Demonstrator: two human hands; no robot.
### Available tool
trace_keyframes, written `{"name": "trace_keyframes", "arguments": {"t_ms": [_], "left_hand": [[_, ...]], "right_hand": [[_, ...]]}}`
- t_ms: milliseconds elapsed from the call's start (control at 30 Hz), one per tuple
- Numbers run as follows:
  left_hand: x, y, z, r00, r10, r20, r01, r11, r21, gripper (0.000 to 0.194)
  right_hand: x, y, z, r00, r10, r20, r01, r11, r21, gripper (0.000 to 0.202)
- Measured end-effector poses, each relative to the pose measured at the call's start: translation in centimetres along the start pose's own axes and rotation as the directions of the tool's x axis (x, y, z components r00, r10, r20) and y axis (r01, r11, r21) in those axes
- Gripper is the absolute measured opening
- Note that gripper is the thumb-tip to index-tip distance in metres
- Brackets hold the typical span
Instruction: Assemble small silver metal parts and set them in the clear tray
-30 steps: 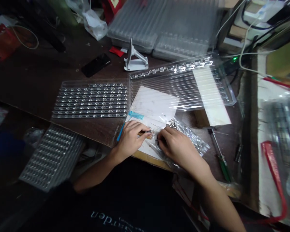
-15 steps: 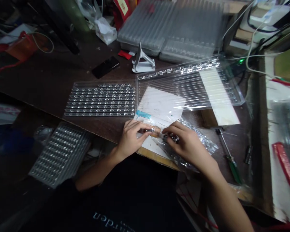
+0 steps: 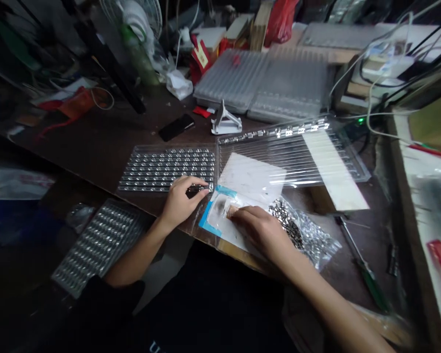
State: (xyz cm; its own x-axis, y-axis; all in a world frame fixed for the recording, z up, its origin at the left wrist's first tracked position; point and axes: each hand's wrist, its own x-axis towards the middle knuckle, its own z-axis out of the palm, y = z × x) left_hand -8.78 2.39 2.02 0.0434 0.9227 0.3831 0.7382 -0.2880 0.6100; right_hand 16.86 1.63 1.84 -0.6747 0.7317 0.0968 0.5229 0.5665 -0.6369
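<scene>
My left hand [image 3: 180, 202] pinches a small dark metal part [image 3: 201, 187] over the lower right corner of a clear ridged tray [image 3: 210, 171]. Rows of similar dark, shiny parts fill that tray. My right hand [image 3: 262, 226] is over a white board [image 3: 220, 208] edged with blue tape, its fingers curled together at a small brown block [image 3: 232, 211]. Whatever those fingertips hold, if anything, is hidden. Beside that hand, a clear plastic bag [image 3: 318, 240] spills a heap of loose metal parts [image 3: 286, 220].
Behind, a second clear tray [image 3: 257, 169] has parts along its top row, with a white strip [image 3: 336, 169] across it. A green-handled screwdriver [image 3: 367, 277] lies at the right. A phone [image 3: 176, 127], a white stand [image 3: 226, 120] and stacked trays [image 3: 231, 78] are farther back.
My left hand has moved left and up from the board to the filled tray with the small metal part. My right hand has moved left to the brown block. The camera view has shifted.
</scene>
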Motion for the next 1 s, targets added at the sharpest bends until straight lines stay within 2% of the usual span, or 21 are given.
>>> {"name": "trace_keyframes", "arguments": {"t_ms": [100,200,300,400,500,567,667,867,1000], "left_hand": [[2.1,-1.0,-0.7,1.0,-0.006,-0.013,0.007,0.998,0.055,0.006],[5.5,-2.7,-1.0,1.0,-0.014,-0.01,0.015,0.996,0.085,0.009],[9.2,-4.5,-0.2,0.999,-0.023,0.022,0.022,0.999,0.046,0.01],[11.6,-5.9,1.2,0.994,0.002,0.108,-0.005,1.0,0.021,0.011],[12.3,-6.9,1.8,0.987,0.026,0.157,-0.039,0.996,0.078,0.012],[12.2,-7.6,1.7,0.988,0.029,0.149,-0.049,0.99,0.133,0.012],[12.2,-8.3,1.5,0.992,0.016,0.123,-0.04,0.981,0.192,0.012],[13.4,-8.0,2.4,0.977,0.005,0.213,-0.066,0.958,0.278,0.013],[14.1,-7.5,1.6,0.951,-0.047,0.305,-0.085,0.91,0.405,0.016]], "right_hand": [[0.0,-0.1,0.5,0.999,-0.035,0.036,0.04,0.986,-0.161,0.027],[0.1,0.0,1.0,0.995,-0.097,0.028,0.101,0.968,-0.23,0.025],[0.1,0.1,1.4,0.993,-0.118,0.032,0.122,0.961,-0.248,0.023],[0.0,0.0,1.4,0.995,-0.097,0.032,0.102,0.97,-0.222,0.026],[-0.1,0.0,0.9,0.997,-0.079,-0.02,0.076,0.985,-0.153,0.031],[-0.2,0.1,0.2,0.995,-0.072,-0.063,0.063,0.989,-0.137,0.033],[-0.6,0.5,-1.1,0.997,-0.043,-0.065,0.032,0.986,-0.162,0.031],[-1.6,1.1,-2.9,0.99,0.107,0.093,-0.085,0.974,-0.208,0.018],[-1.7,0.9,-3.2,0.96,0.191,0.203,-0.143,0.962,-0.231,0.018]]}}
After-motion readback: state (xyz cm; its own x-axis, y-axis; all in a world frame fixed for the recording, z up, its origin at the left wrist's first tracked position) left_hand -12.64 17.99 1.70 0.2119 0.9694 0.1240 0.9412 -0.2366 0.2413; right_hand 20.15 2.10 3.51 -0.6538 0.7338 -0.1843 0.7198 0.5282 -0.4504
